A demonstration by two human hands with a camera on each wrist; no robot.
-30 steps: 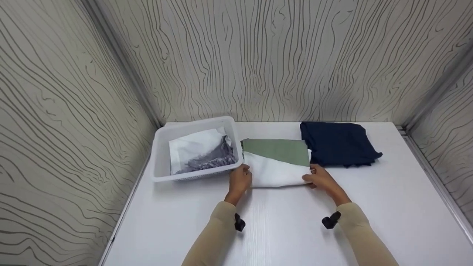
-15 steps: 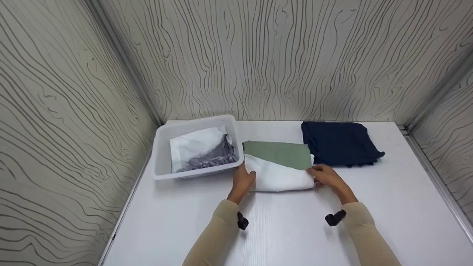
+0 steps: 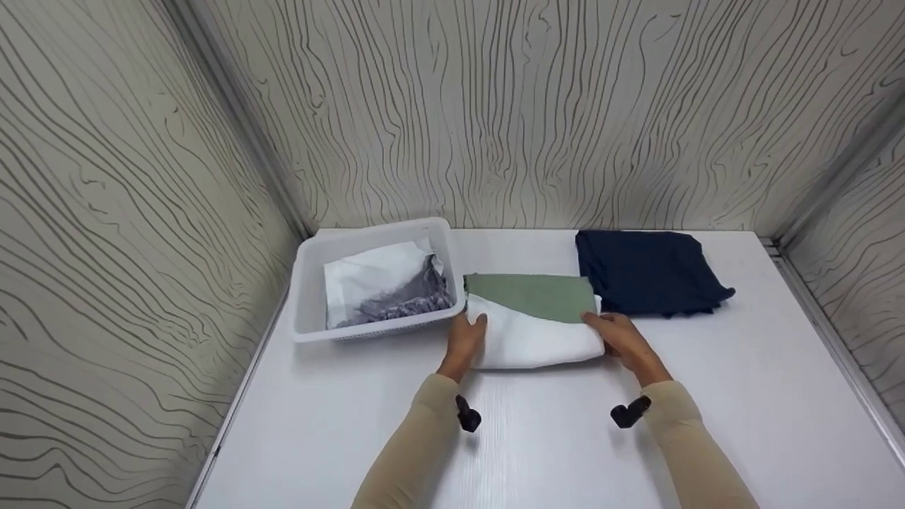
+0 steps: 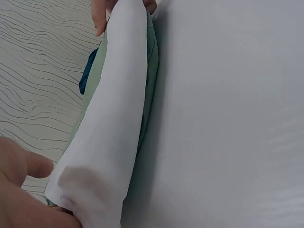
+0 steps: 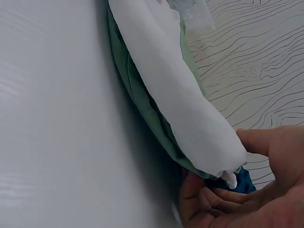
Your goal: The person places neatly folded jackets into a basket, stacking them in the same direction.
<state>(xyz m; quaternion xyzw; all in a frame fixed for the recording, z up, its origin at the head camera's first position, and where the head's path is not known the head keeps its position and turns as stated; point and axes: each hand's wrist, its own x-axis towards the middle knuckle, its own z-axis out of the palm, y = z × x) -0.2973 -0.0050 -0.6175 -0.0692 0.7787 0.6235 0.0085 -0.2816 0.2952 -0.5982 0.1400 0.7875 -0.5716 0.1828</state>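
Note:
A folded green and white garment (image 3: 541, 336) lies at the middle of the table in the head view, its white part nearest the person. My left hand (image 3: 464, 345) grips its left end, thumb on top and fingers partly hidden underneath. At the opposite end my right hand (image 3: 624, 343) holds the edge between thumb and fingers. In the right wrist view, the fingers (image 5: 209, 204) reach under the layered end. Green layers show beneath the white fold in both wrist views. What is printed or sewn inside the fold is hidden.
A white plastic basket (image 3: 302, 290) stands to the left, close against the garment, with a folded white and purple-grey cloth (image 3: 375, 286) inside. Folded navy cloth (image 3: 647, 272) lies at the back right. Patterned walls (image 3: 495, 113) rise behind and beside the white table (image 3: 537, 438).
The garment has shifted a little toward the person and slightly right, with both hands on it. The right thumb has come onto its top surface. Basket and navy cloth stay put.

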